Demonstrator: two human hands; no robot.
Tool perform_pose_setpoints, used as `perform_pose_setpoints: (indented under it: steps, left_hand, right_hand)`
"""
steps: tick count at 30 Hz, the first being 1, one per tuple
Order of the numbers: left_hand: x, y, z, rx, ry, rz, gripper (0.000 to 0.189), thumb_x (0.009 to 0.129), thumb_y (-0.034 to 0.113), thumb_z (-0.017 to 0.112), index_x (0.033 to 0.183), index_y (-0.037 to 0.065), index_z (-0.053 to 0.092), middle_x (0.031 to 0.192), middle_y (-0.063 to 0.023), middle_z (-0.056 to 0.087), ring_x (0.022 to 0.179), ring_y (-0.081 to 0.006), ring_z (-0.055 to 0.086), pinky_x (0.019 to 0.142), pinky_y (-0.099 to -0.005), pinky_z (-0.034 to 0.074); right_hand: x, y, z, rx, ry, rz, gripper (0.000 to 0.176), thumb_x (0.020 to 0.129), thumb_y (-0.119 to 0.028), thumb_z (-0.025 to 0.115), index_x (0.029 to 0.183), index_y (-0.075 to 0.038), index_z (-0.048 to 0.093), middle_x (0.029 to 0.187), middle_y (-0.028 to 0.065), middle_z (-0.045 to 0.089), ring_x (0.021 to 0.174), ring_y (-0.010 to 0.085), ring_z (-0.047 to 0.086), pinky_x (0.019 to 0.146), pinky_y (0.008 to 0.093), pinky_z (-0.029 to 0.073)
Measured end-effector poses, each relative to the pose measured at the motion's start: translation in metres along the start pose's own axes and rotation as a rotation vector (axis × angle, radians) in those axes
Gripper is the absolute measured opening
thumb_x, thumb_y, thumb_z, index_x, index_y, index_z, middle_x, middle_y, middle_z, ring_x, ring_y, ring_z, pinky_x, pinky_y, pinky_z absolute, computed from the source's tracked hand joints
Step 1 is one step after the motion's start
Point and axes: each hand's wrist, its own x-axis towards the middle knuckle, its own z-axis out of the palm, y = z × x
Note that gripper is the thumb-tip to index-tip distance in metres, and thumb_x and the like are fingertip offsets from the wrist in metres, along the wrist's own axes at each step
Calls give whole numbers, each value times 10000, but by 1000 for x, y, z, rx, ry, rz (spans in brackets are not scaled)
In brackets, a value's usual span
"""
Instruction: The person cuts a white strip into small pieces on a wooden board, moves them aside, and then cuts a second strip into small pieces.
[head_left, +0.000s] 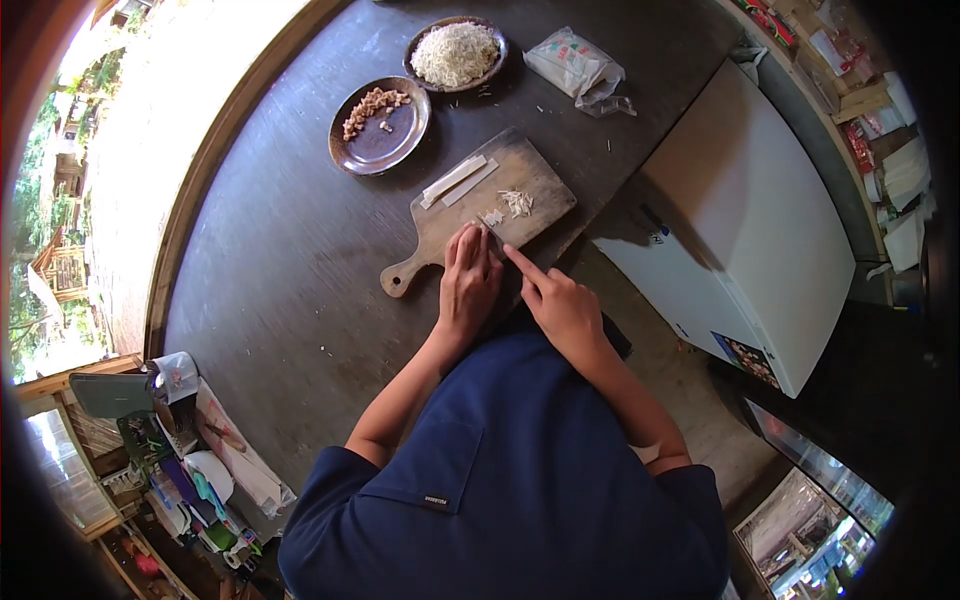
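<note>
A wooden cutting board with a handle lies on the dark table. My left hand is over its near edge, fingers curled and pressed down on a white strip that is mostly hidden beneath them. My right hand is closed round a knife, index finger stretched along it; only a bit of the blade shows, close to the left fingertips. Small cut white pieces lie in a loose heap just beyond the knife. Longer white strips rest side by side at the board's far left.
Beyond the board stand a brown plate with small brown cubes, a bowl heaped with white shreds, and a plastic bag. To the right is a white chest freezer. Papers and cloths crowd the lower left.
</note>
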Motion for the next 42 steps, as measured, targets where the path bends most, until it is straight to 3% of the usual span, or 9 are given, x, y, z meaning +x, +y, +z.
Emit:
perform_pose_setpoints:
  steps: [5,9,14,19,28,32,40,42]
  left_hand:
    - [1,1,-2,-1,3,-2,432,852,7,724,1264,-117,675,1316,-223,629,1319,-380,589,1102,-434,524]
    - [-4,1,1,2,10,-12,429,865,9,718,1272,-116,668,1320,-217,628,1309,-377,593,1099,-434,525]
    - [-2,5,-3,-16,19,-25,425,874,14,714,1277,-112,665,1314,-211,629,1304,-376,595,1097,-430,526]
    - [-2,0,0,24,17,5,415,879,21,720,1271,-105,673,1311,-219,629,1296,-388,597,1085,-433,532]
    - [-1,5,-6,5,-11,-53,408,892,41,714,1277,-92,681,1284,-204,660,1287,-368,612,1073,-436,541]
    - [-6,6,-4,53,-8,-40,412,895,48,703,1286,-81,682,1288,-198,665,1282,-371,612,1077,-427,537]
    - [-1,10,-14,199,-43,-39,451,878,149,725,1301,-6,702,1299,-119,679,1235,-285,629,1185,-504,439]
    - [-2,8,-16,201,-49,-64,465,878,161,726,1315,3,698,1300,-113,677,1224,-283,628,1199,-488,430]
  right_hand:
    - [0,-5,-5,-14,51,-42,586,1046,-290,599,1585,-477,464,770,151,649,647,397,714,619,524,621]
    - [-12,-6,-13,-5,-54,23,578,1045,-289,598,1580,-470,476,784,161,658,658,403,717,623,519,622]
    - [1,-2,4,-8,52,-36,584,1046,-293,595,1586,-475,465,777,147,652,648,389,717,611,516,620]
    - [-11,-8,-11,-16,-45,20,588,1045,-288,597,1587,-473,463,774,154,656,647,384,722,602,512,619]
    - [1,-4,5,-3,66,-46,602,1040,-290,606,1594,-471,453,765,138,647,629,376,717,583,496,620]
    - [-13,-5,-7,12,-15,-11,603,1037,-292,609,1593,-469,456,773,141,656,628,376,717,582,498,619]
    - [7,-2,9,-9,28,-51,593,1048,-312,591,1598,-478,443,805,147,670,680,390,728,619,511,620]
    - [1,-1,4,5,1,-40,588,1051,-314,588,1597,-479,445,815,151,671,689,397,728,631,516,620]
